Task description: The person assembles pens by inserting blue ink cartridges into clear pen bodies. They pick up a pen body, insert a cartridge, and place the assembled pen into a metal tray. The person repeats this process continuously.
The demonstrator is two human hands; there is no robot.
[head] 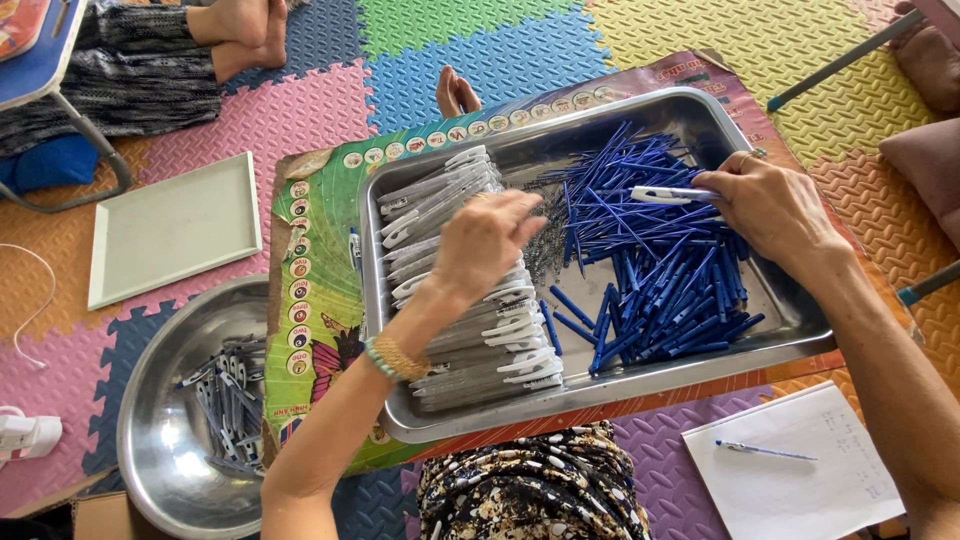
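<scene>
tray (800, 335): shiny metal | refills (660, 270): glossy blue plastic (thin) | mat (290, 110): textured foam

We have one view only, a head-worn camera, so nothing is shared with a second view. It looks steeply down from above our own lap onto the floor, facing forward and away from our body. It sits close: the metal tray (770, 335) fills the middle of the frame, and our forearms enter from the bottom edge, left hand (485, 240) and right hand (770, 205) both fully in shot. The foam floor mat (500, 60) runs to the top edge, where another person's feet (240, 30) mark the far limit. The round steel bowl (150, 440) sits at lower left, partly cut off.
</scene>
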